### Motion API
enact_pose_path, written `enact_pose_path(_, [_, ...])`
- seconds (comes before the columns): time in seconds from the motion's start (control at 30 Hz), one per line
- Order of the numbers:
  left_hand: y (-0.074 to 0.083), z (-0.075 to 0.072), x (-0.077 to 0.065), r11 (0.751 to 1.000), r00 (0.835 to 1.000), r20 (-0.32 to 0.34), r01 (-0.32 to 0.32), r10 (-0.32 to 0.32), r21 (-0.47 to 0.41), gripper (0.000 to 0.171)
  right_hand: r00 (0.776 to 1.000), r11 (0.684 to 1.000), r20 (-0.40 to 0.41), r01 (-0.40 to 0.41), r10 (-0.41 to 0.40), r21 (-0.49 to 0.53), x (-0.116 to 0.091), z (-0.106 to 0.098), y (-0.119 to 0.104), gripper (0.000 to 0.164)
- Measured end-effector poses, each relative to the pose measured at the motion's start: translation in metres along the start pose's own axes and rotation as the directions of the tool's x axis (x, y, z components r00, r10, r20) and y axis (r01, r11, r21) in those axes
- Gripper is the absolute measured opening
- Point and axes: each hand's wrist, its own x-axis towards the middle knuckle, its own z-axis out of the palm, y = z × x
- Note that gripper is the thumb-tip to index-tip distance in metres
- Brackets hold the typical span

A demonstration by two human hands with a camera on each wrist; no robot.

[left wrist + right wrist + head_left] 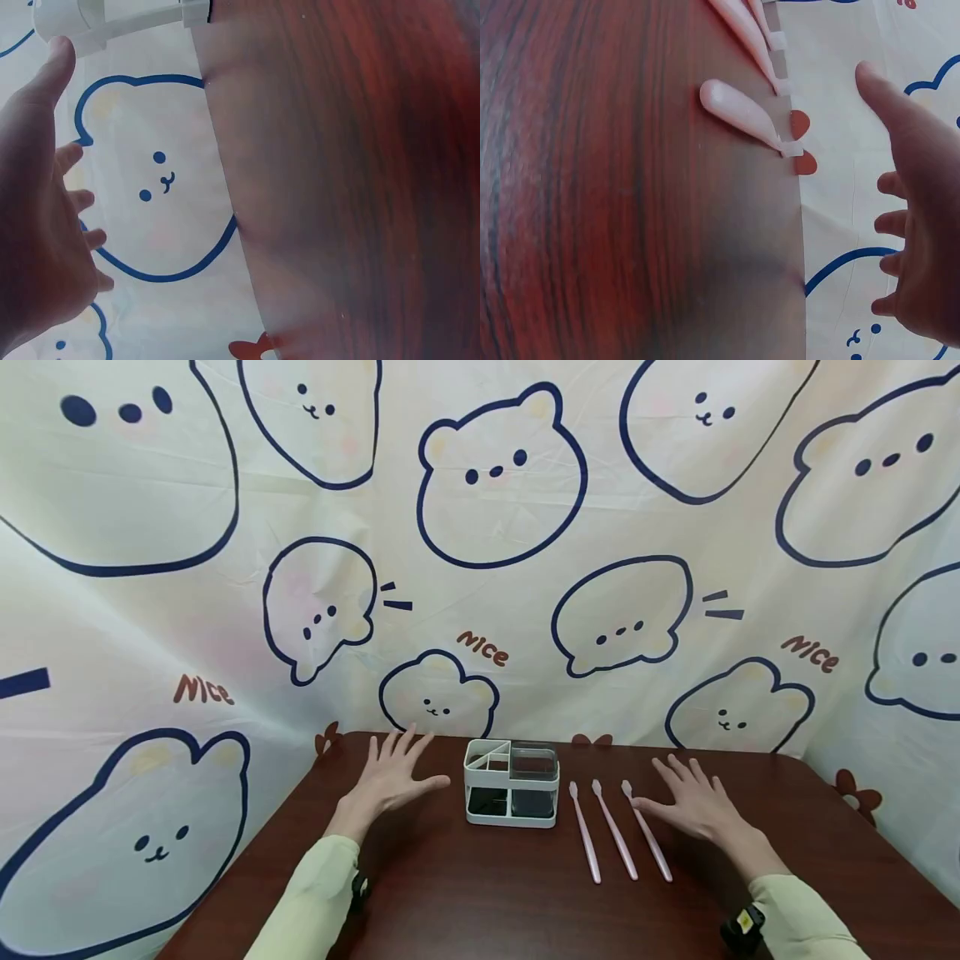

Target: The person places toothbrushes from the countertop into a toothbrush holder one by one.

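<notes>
My left hand [390,781], fingers spread and holding nothing, is over the table to the left of a white organizer box [512,783]. That box has divided compartments, a clear upper part on the right and dark lower panels. To its right, three pink toothbrushes lie side by side: a left one [585,833], a middle one [615,831] and a right one [647,832]. Nearest the right toothbrush is my right hand [693,800], its fingers also spread, gripping nothing. In the right wrist view the toothbrushes' rounded handle ends [735,109] show beside the hand.
A dark reddish-brown wooden table [465,893] lies under everything. Behind it and along both sides hangs a pale cloth [510,610] printed with blue-outlined bears. Devices are strapped at both wrists, such as the right wrist camera [742,928].
</notes>
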Motion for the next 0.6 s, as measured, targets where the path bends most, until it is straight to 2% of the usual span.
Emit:
enact_pose_path(0.17, [0.0033, -0.0022, 0.0003, 0.998, 0.999, 0.043, 0.014, -0.012, -0.058, 0.094, 0.995, 0.997, -0.056, 0.077, -0.078, -0.029, 0.0, -0.0035, -0.002, 0.078])
enact_pose_path(0.27, [0.0049, -0.0019, 0.0008, 0.997, 0.998, 0.067, 0.021, -0.016, -0.081, 0.096, 0.994, 0.996, -0.068, 0.088, -0.09, -0.026, -0.0009, -0.0052, -0.0043, 0.072])
enact_pose_path(0.4, [0.0064, -0.0009, 0.0017, 0.994, 0.997, 0.075, 0.011, -0.003, -0.104, 0.095, 0.997, 0.997, -0.035, 0.074, -0.073, 0.01, -0.0017, -0.0061, -0.0071, 0.068])
enact_pose_path(0.6, [0.0087, -0.0012, 0.0036, 0.978, 0.993, 0.119, 0.005, 0.021, -0.21, 0.09, 0.998, 0.991, 0.02, 0.053, -0.056, 0.127, 0.0002, -0.0054, -0.0078, 0.053])
